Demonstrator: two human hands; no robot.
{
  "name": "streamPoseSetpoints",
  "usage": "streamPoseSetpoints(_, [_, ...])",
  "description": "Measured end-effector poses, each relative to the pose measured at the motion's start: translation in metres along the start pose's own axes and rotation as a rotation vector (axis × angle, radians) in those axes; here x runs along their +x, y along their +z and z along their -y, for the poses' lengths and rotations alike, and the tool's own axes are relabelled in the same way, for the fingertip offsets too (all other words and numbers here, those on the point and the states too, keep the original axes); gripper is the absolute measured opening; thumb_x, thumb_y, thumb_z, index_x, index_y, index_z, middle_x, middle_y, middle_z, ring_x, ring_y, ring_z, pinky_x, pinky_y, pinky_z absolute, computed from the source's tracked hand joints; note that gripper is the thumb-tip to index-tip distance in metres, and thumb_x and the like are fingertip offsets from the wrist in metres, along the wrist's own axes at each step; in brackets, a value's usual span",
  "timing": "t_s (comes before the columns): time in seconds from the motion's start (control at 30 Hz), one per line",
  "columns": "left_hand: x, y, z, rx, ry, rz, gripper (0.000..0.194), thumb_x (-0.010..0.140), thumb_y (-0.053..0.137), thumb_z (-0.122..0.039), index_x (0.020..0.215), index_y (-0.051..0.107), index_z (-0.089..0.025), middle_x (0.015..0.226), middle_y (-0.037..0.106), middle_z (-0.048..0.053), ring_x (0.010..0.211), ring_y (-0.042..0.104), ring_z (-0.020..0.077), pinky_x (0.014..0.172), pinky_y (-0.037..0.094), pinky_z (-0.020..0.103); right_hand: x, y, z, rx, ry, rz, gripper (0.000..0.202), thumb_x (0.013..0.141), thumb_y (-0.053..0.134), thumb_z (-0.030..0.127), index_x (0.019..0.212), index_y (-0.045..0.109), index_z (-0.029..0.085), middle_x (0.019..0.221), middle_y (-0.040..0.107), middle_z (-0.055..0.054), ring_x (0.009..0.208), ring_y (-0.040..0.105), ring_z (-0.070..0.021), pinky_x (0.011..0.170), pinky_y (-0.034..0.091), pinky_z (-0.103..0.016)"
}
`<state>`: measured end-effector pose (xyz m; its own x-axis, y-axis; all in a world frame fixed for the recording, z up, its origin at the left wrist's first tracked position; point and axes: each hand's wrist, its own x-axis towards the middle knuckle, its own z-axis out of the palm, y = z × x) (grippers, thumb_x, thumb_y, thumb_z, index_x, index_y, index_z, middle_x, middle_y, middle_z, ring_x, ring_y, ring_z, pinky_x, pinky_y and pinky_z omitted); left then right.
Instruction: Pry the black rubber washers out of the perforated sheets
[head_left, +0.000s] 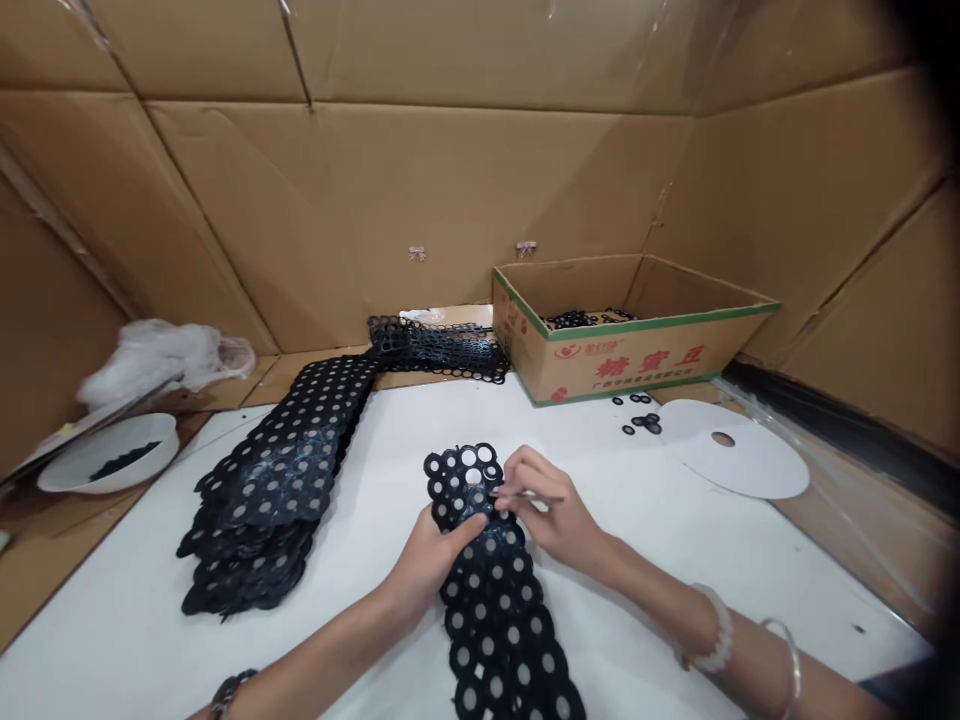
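Note:
A long black rubber sheet [499,600] of joined rings runs from the front edge of the view up the middle of the white table. Most of its rings have grey discs in their centres; a few at the far end show white holes. My left hand [427,560] grips the sheet's left edge, thumb on top. At the right edge, near the far end, my right hand [551,510] is closed in a pinch with its fingertips against the rings. What lies between those fingertips is too small to make out.
Similar dotted sheets [277,470] are stacked at left, with open-holed black netting [442,345] behind. A cardboard box [645,365] holds black rings. Loose rings [645,425] lie by a white disc [757,460]. At far left are a white bowl [161,455] and plastic bag [165,360].

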<state>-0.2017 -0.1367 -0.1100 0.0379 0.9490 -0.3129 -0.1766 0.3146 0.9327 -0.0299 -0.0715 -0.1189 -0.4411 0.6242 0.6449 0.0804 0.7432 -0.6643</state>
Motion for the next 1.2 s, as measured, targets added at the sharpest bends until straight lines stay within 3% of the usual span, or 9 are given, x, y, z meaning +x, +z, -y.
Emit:
streamPoseSetpoints(0.13, [0.0, -0.001, -0.004, -0.026, -0.015, 0.028, 0.037, 0.078, 0.076, -0.032, 0.109, 0.066, -0.014, 0.111, 0.07, 0.011, 0.106, 0.064, 0.0287, 0.095, 0.048, 0.037, -0.007, 0.004, 0.004, -0.062, -0.13, 0.128, 0.011, 0.09, 0.05, 0.013, 0.082, 0.052, 0.02, 0.09, 0.06, -0.006, 0.076, 0.061, -0.012, 0.064, 0.052, -0.022])
streamPoseSetpoints(0.3, [0.001, -0.002, -0.003, -0.047, -0.032, 0.043, 0.032, 0.078, 0.076, -0.029, 0.104, 0.069, -0.014, 0.106, 0.071, 0.011, 0.107, 0.064, 0.03, 0.089, 0.05, 0.035, -0.013, 0.007, 0.003, -0.223, -0.202, 0.195, 0.015, 0.091, 0.045, 0.011, 0.082, 0.052, 0.021, 0.085, 0.062, -0.004, 0.073, 0.063, -0.0119, 0.06, 0.051, -0.019])
streamPoseSetpoints(0.57, [0.001, -0.002, -0.001, -0.002, 0.006, 0.026, 0.034, 0.081, 0.073, -0.036, 0.106, 0.067, -0.016, 0.109, 0.07, 0.01, 0.109, 0.063, 0.0304, 0.093, 0.049, 0.038, -0.018, 0.013, -0.005, -0.468, -0.309, 0.186, 0.02, 0.084, 0.04, 0.005, 0.08, 0.053, 0.02, 0.079, 0.062, -0.002, 0.063, 0.059, -0.0114, 0.052, 0.041, -0.022])
streamPoseSetpoints(0.77, [0.0, -0.003, 0.007, 0.123, 0.102, -0.005, 0.034, 0.078, 0.076, -0.031, 0.107, 0.066, -0.015, 0.111, 0.069, 0.009, 0.111, 0.06, 0.031, 0.096, 0.045, 0.037, -0.016, 0.014, -0.005, -0.55, -0.334, 0.162, 0.022, 0.08, 0.041, 0.001, 0.076, 0.053, 0.02, 0.077, 0.064, -0.001, 0.063, 0.055, -0.012, 0.047, 0.033, -0.024])
streamPoseSetpoints(0.87, [0.0, -0.004, 0.009, 0.142, 0.111, 0.008, 0.035, 0.08, 0.073, -0.032, 0.11, 0.065, -0.015, 0.112, 0.069, 0.009, 0.11, 0.061, 0.0306, 0.096, 0.045, 0.037, -0.012, 0.011, -0.007, -0.529, -0.31, 0.171, 0.02, 0.085, 0.044, 0.004, 0.078, 0.055, 0.019, 0.083, 0.067, -0.003, 0.071, 0.059, -0.0132, 0.053, 0.043, -0.023])
streamPoseSetpoints(0.97, [0.0, -0.004, 0.007, 0.141, 0.111, 0.007, 0.04, 0.082, 0.071, -0.035, 0.117, 0.062, -0.017, 0.118, 0.067, 0.009, 0.116, 0.058, 0.0301, 0.1, 0.044, 0.038, -0.006, 0.006, -0.01, -0.488, -0.338, 0.197, 0.017, 0.09, 0.047, 0.009, 0.08, 0.057, 0.019, 0.104, 0.071, -0.005, 0.094, 0.066, -0.0165, 0.066, 0.054, -0.025])
streamPoseSetpoints(1.07, [0.0, -0.003, 0.004, 0.145, 0.127, 0.014, 0.045, 0.081, 0.072, -0.036, 0.121, 0.061, -0.018, 0.125, 0.064, 0.009, 0.121, 0.055, 0.0305, 0.105, 0.041, 0.039, -0.004, 0.003, -0.011, -0.272, -0.274, 0.26, 0.017, 0.092, 0.048, 0.015, 0.079, 0.058, 0.02, 0.112, 0.072, -0.007, 0.112, 0.065, -0.021, 0.082, 0.059, -0.033])
streamPoseSetpoints(1.2, [-0.001, -0.001, 0.004, 0.159, 0.162, 0.024, 0.037, 0.08, 0.072, -0.035, 0.112, 0.067, -0.018, 0.121, 0.066, 0.009, 0.123, 0.053, 0.0323, 0.108, 0.038, 0.04, -0.004, 0.001, -0.009, 0.005, -0.061, 0.265, 0.019, 0.094, 0.049, 0.021, 0.076, 0.056, 0.021, 0.098, 0.075, -0.007, 0.095, 0.072, -0.021, 0.079, 0.06, -0.032])
